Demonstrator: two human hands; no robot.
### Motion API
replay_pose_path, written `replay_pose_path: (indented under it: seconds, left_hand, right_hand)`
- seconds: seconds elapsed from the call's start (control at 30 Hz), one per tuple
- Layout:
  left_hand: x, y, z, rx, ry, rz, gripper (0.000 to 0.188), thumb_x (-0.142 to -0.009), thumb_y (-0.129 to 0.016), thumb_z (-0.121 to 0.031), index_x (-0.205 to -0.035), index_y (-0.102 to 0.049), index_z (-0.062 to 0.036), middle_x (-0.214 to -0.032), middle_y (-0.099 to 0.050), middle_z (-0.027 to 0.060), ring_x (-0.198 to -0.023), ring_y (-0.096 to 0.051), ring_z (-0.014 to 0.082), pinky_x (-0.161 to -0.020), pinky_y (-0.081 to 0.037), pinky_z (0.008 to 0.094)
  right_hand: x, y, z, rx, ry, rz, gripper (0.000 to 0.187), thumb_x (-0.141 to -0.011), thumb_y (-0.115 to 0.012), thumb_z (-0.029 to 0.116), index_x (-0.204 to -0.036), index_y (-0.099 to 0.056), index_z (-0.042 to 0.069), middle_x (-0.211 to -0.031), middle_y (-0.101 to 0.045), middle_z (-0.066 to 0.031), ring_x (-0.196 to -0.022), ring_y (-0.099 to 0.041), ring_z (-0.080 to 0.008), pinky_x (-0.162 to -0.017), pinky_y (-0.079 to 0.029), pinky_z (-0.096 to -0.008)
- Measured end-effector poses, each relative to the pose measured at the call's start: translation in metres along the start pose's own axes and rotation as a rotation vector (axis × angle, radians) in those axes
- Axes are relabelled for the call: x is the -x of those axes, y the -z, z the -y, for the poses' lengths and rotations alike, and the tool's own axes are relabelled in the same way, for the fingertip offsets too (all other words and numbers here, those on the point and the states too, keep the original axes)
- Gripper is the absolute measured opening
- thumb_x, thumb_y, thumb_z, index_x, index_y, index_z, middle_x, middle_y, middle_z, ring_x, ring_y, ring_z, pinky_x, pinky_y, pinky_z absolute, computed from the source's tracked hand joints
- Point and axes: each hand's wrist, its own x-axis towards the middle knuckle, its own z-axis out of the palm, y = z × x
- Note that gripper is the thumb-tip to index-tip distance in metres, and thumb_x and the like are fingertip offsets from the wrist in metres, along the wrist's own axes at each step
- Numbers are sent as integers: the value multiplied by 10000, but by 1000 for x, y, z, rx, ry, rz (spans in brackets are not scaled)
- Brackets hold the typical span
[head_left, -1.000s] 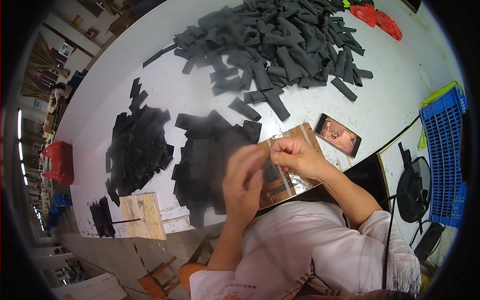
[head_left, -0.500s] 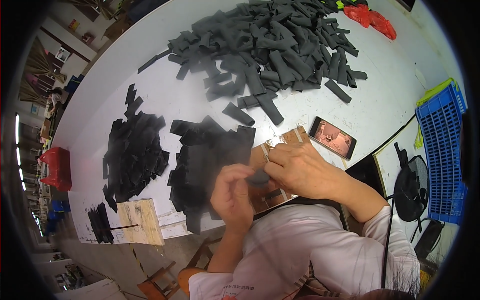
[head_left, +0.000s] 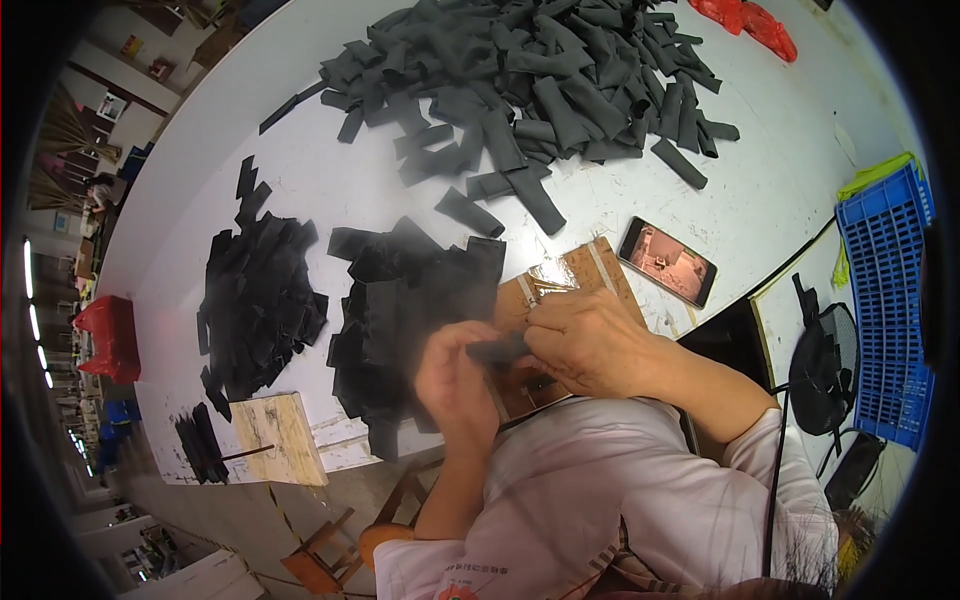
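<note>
A small dark grey fabric piece [head_left: 497, 350] is held between my two hands, above a brown wooden board [head_left: 612, 278] with pale strips. My left hand [head_left: 455, 385] is closed on its left end, the fingers slightly blurred. My right hand [head_left: 590, 345] pinches the other end, its fingertips partly hidden behind the knuckles. Close to my left hand lies a pile of flat black fabric pieces [head_left: 390, 310]. Beyond my right hand a phone [head_left: 667, 261] rests on the table with its screen lit.
A large heap of dark grey fabric tubes [head_left: 560, 90] covers the table's far part. Another black pile [head_left: 262, 300] lies left. A wooden block [head_left: 280, 440] with a rod sits at the near left edge. A red bag [head_left: 108, 338], blue basket [head_left: 885, 300] and black pouch [head_left: 825, 365] flank the table.
The fabric piece between my hands has turned and now shows a longer, flatter side. My left hand has shifted slightly left. The whole view has moved a little.
</note>
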Motion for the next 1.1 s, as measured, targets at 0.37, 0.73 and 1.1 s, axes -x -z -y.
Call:
replay_pose_path:
  seconds: [0.37, 0.73, 1.1]
  left_hand:
    - [-3, -5, -11, -417, -304, 158, 126, -911, -505, -86, -874, -505, 34, -890, -557, 112, -776, -521, 138, -726, -432, 250]
    - [7, 10, 3, -250, -59, 33, 79, -875, -466, 2, -854, -538, 28, -881, -558, 92, -820, -519, 142, -756, -411, 254]
    - [-1, -6, -8, -221, -178, 152, 99, -851, -568, -46, -903, -572, 38, -948, -598, 131, -860, -561, 189, -770, -447, 283]
  right_hand:
    - [21, -14, -12, -130, -40, -84, 104, -645, -635, 79, -652, -541, 34, -650, -523, -78, -622, -546, -264, -529, -440, -360]
    - [20, -11, 2, -20, -50, -52, 152, -707, -664, 164, -708, -583, 35, -665, -544, -86, -647, -570, -266, -545, -447, -362]
    - [25, -14, -8, -45, -174, -3, 153, -710, -668, 157, -727, -584, 30, -701, -563, -91, -671, -577, -279, -572, -450, -380]
